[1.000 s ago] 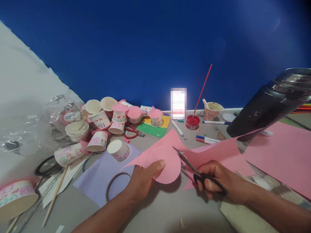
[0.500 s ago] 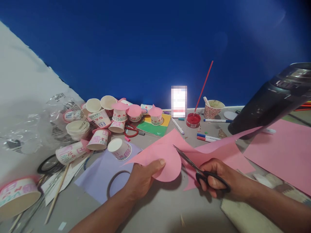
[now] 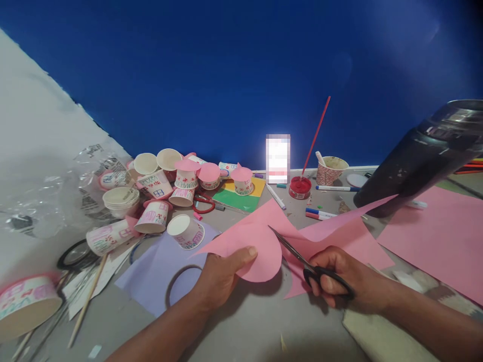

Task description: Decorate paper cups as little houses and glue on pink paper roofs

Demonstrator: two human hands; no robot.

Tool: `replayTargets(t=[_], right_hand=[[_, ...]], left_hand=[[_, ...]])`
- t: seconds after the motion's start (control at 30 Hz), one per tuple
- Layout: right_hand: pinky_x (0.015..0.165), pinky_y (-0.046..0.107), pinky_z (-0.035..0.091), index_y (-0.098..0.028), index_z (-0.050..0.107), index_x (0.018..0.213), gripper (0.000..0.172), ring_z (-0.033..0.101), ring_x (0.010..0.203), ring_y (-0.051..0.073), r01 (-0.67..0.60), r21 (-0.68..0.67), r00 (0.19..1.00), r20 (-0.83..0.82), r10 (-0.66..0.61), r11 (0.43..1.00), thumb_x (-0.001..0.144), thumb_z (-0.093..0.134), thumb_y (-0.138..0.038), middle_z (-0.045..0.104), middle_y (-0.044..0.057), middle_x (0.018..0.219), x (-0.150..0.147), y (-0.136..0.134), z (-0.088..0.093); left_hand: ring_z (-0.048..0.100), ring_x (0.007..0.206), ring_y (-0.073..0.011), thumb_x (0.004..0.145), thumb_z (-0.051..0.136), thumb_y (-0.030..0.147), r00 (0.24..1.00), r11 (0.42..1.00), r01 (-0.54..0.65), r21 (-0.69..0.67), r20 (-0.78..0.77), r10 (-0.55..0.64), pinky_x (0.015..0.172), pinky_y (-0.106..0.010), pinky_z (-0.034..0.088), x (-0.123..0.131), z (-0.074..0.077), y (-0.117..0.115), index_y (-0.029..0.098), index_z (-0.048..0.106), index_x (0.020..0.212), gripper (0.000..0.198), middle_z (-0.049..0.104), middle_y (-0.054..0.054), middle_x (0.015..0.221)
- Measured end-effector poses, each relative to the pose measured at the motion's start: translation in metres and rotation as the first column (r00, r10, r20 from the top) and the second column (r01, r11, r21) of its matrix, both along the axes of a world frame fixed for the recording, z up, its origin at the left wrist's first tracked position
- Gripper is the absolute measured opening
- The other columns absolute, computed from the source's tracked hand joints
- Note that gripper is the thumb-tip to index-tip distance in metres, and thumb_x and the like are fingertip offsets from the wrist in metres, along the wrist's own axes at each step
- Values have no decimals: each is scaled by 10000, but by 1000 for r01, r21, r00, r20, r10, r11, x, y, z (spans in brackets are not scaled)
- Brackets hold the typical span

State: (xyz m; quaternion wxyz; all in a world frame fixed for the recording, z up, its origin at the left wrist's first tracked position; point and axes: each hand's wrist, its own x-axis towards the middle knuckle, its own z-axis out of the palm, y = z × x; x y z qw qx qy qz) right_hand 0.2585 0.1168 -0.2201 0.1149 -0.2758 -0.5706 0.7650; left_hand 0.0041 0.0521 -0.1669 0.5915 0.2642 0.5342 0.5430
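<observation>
A sheet of pink paper [image 3: 264, 256] with a rounded cut edge is pinched in my left hand [image 3: 222, 274], thumb on top. My right hand [image 3: 339, 279] has its fingers through the black handles of a pair of scissors [image 3: 292, 246]. Their blades lie at the paper, tips near the top of the curved cut. The uncut part of the sheet stretches to the right, its edge curling up. Left of my left hand, a white paper cup [image 3: 185, 232] with drawn patterns stands upside down on purple paper [image 3: 151, 274], near a roll of tape [image 3: 173, 289].
Several decorated paper cups [image 3: 153, 216] crowd the left, some with pink paper tops. Behind the pink sheet are a red paint jar [image 3: 300, 188] with a stick, markers [image 3: 319, 214] and a stained cup [image 3: 330, 171]. A dark bottle [image 3: 411, 156] leans at right near more pink paper [image 3: 441, 236].
The scissor handles have drawn slightly closer together, and the right part of the sheet has shifted a little. My left hand stays in nearly the same place.
</observation>
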Motion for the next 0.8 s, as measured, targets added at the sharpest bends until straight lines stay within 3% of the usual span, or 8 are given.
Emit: replayTargets(t=[0.47, 0.8], right_hand=[[443, 223, 216, -142, 619, 650, 665, 375, 441, 68, 8, -8, 1000, 13, -8, 1000, 677, 790, -784, 555, -3, 511, 0, -1, -1], [449, 220, 220, -138, 620, 631, 631, 381, 454, 66, 7, 3, 999, 33, -7, 1000, 675, 820, -734, 560, -1, 509, 0, -1, 3]], left_hand=[[601, 674, -174, 506, 944, 390, 998, 999, 35, 1, 58, -35, 684, -305, 514, -4, 2, 2, 148, 727, 685, 372, 689, -24, 659], [607, 705, -194, 512, 935, 398, 997, 997, 76, -5, 15, -76, 720, -329, 516, -7, 3, 2, 150, 732, 700, 371, 704, -40, 695]])
